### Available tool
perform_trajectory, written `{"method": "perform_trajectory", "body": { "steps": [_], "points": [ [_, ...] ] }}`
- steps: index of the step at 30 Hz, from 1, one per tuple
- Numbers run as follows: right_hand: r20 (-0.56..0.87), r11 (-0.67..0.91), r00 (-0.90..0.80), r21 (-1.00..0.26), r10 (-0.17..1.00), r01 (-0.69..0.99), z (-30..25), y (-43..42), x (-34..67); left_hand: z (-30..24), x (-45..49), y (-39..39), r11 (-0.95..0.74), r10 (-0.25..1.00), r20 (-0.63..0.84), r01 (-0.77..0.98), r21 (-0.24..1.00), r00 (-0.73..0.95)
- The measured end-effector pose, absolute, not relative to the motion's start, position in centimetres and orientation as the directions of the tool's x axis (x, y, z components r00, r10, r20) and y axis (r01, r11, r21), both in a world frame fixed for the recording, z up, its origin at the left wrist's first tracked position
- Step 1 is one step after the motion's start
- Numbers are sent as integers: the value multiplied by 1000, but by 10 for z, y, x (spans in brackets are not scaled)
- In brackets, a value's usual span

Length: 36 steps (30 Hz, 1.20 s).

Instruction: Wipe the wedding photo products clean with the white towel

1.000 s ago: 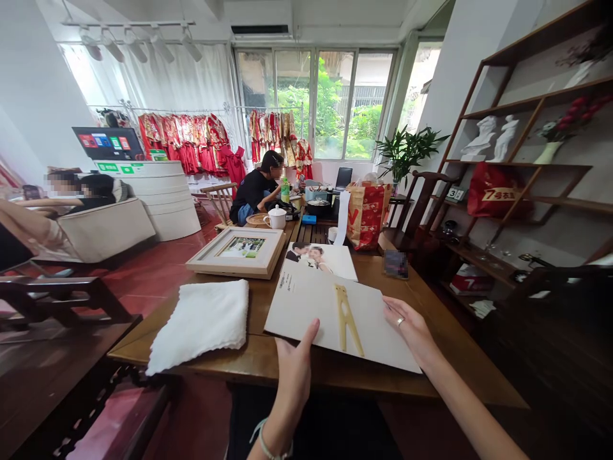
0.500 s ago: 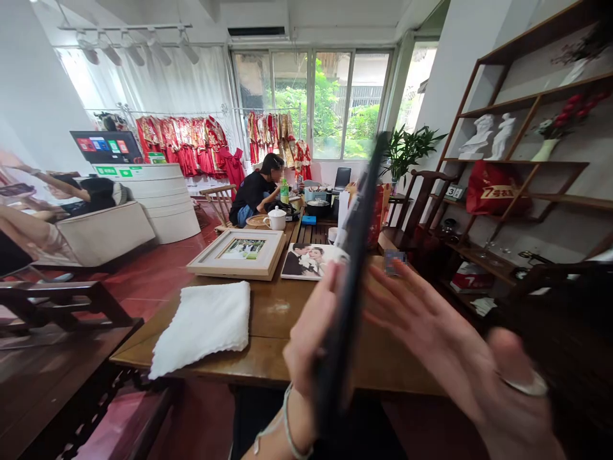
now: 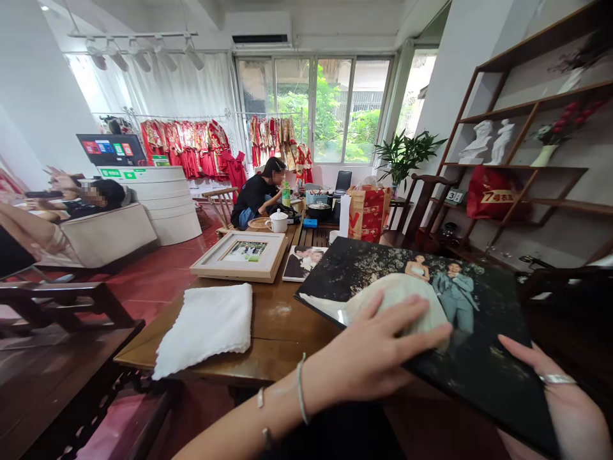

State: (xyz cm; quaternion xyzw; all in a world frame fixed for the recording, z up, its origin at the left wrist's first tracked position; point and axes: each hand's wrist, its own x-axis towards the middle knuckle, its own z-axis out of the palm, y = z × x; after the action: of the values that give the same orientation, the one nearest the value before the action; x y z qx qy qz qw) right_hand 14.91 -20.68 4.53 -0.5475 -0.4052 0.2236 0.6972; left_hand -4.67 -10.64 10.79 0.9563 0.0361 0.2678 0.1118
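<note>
A glossy, dark wedding photo panel [image 3: 479,358] is held tilted over the right part of the table. It shows a couple and a long white dress. My left hand [image 3: 383,338] lies on its face with fingers spread, over the dress. At the right edge, my right hand [image 3: 560,383] grips the panel, thumb on top and the other fingers hidden beneath. A wedding photo album [image 3: 301,263] lies partly behind the panel. To its left rests a pale framed photo [image 3: 239,255], and a white cloth [image 3: 205,326] lies at the table's front left.
The brown wooden table [image 3: 272,345] spans the front. Behind stand a white lidded mug [image 3: 276,221], a green-capped bottle [image 3: 286,193] and a red paper bag [image 3: 371,214]. A person in black [image 3: 256,195] sits farther back. Wooden shelves [image 3: 522,167] rise at right.
The photo panel has turned from edge-on to face up and moved right. My left hand has gone from its edge to its face; my right hand now grips the right edge.
</note>
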Motion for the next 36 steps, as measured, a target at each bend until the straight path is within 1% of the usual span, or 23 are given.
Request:
{"method": "perform_trajectory", "body": {
  "steps": [1, 3, 5, 7, 9, 10, 11, 12, 13, 14, 15, 16, 18, 21, 25, 29, 33, 36],
  "points": [
    [291, 295, 644, -950, 708, 104, 41, -209, 156, 109, -51, -101, -959, 161, 489, 20, 281, 857],
    [244, 302, 725, -952, 644, 52, 32, -209, 177, 109, -63, -88, -913, 295, 503, 85, 399, 812],
    [186, 292, 762, -957, 621, -4, 24, -198, 198, 107, -78, -70, -830, 477, 532, 160, 534, 699],
    [167, 293, 751, -955, 639, -37, 20, -176, 214, 102, -91, -50, -709, 650, 520, 196, 678, 554],
    [155, 286, 701, -956, 696, -72, 21, -145, 219, 94, -101, -32, -476, 835, 370, 196, 857, 407],
    [154, 279, 655, -956, 740, -90, 21, -127, 218, 88, -104, -24, -328, 904, 264, 151, 932, 335],
    [135, 265, 614, -956, 778, -127, 23, -110, 215, 82, -106, -17, -162, 952, 142, 53, 985, 270],
    [115, 252, 574, -954, 811, -165, 23, -92, 210, 75, -106, -11, -2, 974, 21, -85, 996, 225],
    [104, 239, 520, -950, 848, -201, 24, -75, 204, 68, -105, -5, 129, 975, -80, -232, 964, 209],
    [94, 232, 490, -946, 867, -228, 24, -58, 198, 61, -104, 0, 228, 963, -156, -358, 906, 217],
    [88, 226, 478, -944, 874, -239, 23, -42, 193, 55, -101, 7, 298, 948, -207, -447, 844, 241],
    [82, 220, 472, -944, 878, -245, 22, -27, 187, 49, -97, 14, 345, 934, -236, -497, 797, 270],
    [60, 202, 462, -943, 885, -263, 17, -1, 179, 42, -88, 30, 392, 914, -257, -521, 758, 313],
    [10, 161, 448, -941, 894, -299, 8, 27, 171, 35, -72, 56, 408, 912, -283, -568, 715, 298],
    [-55, 104, 421, -933, 905, -345, 2, 47, 168, 27, -49, 80, 357, 930, -320, -640, 680, 179],
    [-104, 57, 388, -922, 916, -382, 9, 59, 182, 22, -27, 94, 305, 935, -341, -708, 637, 95],
    [-127, 16, 347, -924, 929, -382, 17, 63, 204, 18, -9, 101, 264, 934, -354, -748, 609, 42],
    [-134, -10, 339, -939, 931, -345, 14, 59, 213, 14, 1, 101, 240, 939, -343, -740, 628, 14]
  ]
}}
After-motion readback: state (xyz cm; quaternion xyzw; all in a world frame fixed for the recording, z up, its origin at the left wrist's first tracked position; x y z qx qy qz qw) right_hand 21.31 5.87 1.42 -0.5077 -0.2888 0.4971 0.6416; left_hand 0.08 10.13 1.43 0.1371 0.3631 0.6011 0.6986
